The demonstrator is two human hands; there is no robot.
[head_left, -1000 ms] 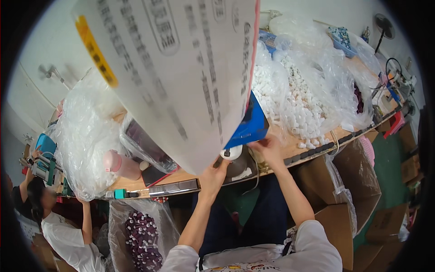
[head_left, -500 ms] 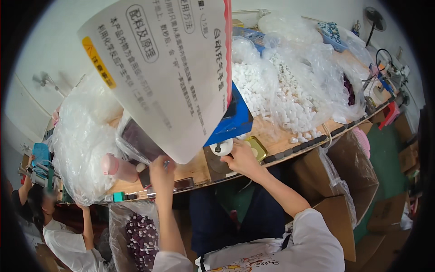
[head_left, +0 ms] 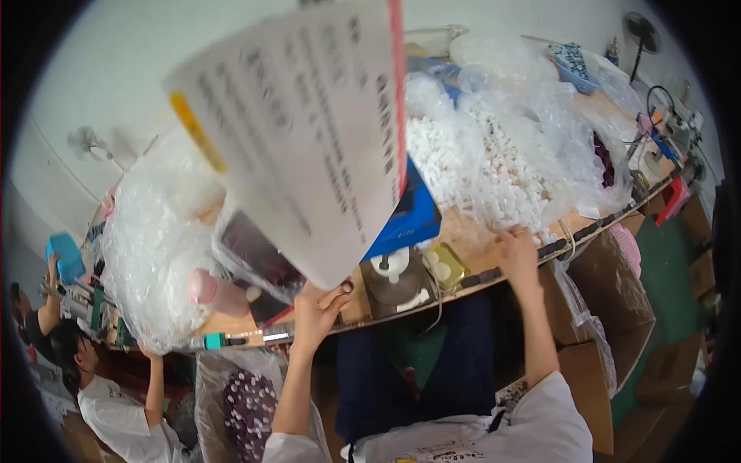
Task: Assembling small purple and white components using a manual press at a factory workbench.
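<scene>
My left hand (head_left: 315, 315) is closed, with thumb and finger pinching a small dark round piece (head_left: 346, 287) beside the blue machine. My right hand (head_left: 519, 258) is at the near edge of a heap of small white plastic caps (head_left: 505, 166); its fingers are blurred, and whether a cap is between them does not show. Between my hands stands the blue bench machine (head_left: 413, 220) with a white round part (head_left: 390, 264) over a metal base. A large printed white sheet (head_left: 297, 147) hangs in front and hides much of the machine.
A clear bag of dark purple pieces (head_left: 258, 251) and a pink bottle (head_left: 216, 293) stand left. A yellowish tin (head_left: 448, 266) sits right of the machine. Below are a lined bin of purple-and-white pieces (head_left: 251, 405) and a cardboard box (head_left: 606, 309). A co-worker (head_left: 127, 401) sits left.
My right hand has left the machine's white round part and gone right to the caps. My left hand has moved right and toward the machine, where the small dark piece now shows in its fingers.
</scene>
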